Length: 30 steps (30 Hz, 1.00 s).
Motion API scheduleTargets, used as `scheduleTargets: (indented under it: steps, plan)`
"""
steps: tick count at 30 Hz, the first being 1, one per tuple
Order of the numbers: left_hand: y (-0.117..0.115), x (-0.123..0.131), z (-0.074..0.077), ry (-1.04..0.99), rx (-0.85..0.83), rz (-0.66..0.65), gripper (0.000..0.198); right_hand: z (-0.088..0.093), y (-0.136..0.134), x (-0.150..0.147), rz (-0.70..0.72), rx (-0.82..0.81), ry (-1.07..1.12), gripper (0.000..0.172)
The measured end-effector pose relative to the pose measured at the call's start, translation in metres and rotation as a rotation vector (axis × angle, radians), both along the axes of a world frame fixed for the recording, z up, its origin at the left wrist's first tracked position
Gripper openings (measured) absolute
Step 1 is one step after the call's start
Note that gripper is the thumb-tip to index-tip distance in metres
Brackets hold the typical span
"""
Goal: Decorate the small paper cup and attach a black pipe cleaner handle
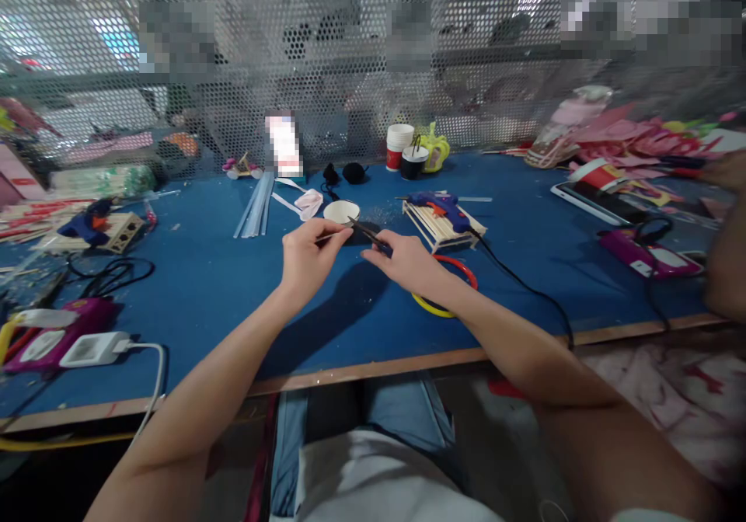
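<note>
My left hand (311,256) is closed in a pinch on a thin pale stick (332,235). In my right hand (405,258) are dark-handled scissors (367,233), their tips pointing left and reaching the fingertips of my left hand. Just behind both hands stands a white paper cup (341,210), its lower part hidden. To the right, a blue glue gun (437,205) lies on a small rack of wooden sticks (448,231). A red and yellow ring (446,310) lies partly under my right forearm.
Clear glue sticks (255,207), white ribbon (307,203) and black pompoms (353,172) lie behind the hands. Stacked cups (399,145) stand by the mesh panel. Purple power strips (650,254), cables and another glue gun (87,225) lie at the sides. Another person's arm (728,242) is at right.
</note>
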<state>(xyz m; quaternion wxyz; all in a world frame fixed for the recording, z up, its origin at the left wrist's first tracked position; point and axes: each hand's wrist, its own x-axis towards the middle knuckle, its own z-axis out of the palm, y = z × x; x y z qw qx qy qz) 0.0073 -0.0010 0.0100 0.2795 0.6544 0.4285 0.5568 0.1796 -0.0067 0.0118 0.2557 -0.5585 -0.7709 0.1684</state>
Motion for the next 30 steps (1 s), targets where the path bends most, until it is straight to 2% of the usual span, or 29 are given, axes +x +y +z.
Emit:
scheduleTargets:
  steps: [3, 5, 7, 10, 16, 20, 22, 24, 25, 27, 30]
  plan:
    - [-0.001, 0.001, 0.004, -0.450, -0.546, -0.292, 0.022, 0.000, -0.001, -0.002, -0.011, 0.044, -0.024, 0.022]
    - [-0.001, 0.000, 0.005, -0.603, -0.696, -0.401, 0.023, 0.000, -0.002, -0.003, -0.008, 0.044, -0.030, 0.022]
    - [-0.001, -0.001, 0.004, -0.643, -0.702, -0.410, 0.022, 0.000, -0.002, -0.004, -0.006, 0.030, -0.020, 0.022]
    - [-0.003, -0.002, 0.004, -0.592, -0.618, -0.366, 0.021, 0.000, -0.001, -0.003, -0.008, 0.010, 0.003, 0.023]
    - [-0.004, 0.003, 0.000, -0.566, -0.485, -0.287, 0.021, -0.002, -0.002, -0.001, 0.080, -0.025, 0.050, 0.036]
    - [-0.003, 0.006, -0.003, -0.541, -0.481, -0.306, 0.022, -0.004, -0.002, 0.000, 0.101, -0.028, 0.077, 0.035]
    - [-0.004, 0.003, -0.002, -0.444, -0.461, -0.314, 0.023, -0.004, -0.002, 0.001, 0.093, -0.022, 0.082, 0.033]
    - [-0.006, -0.003, -0.001, -0.205, -0.362, -0.279, 0.024, -0.002, 0.000, 0.003, 0.075, -0.011, 0.077, 0.032]
    - [-0.007, -0.006, 0.000, -0.041, -0.261, -0.235, 0.025, -0.002, 0.002, 0.005, 0.063, -0.008, 0.072, 0.032]
    - [-0.009, -0.012, 0.002, 0.295, 0.071, -0.070, 0.019, -0.001, 0.004, 0.007, 0.043, -0.008, 0.065, 0.033]
    - [-0.008, -0.016, 0.003, 0.573, 0.556, 0.089, 0.012, -0.002, 0.005, 0.007, 0.048, -0.018, 0.080, 0.030]
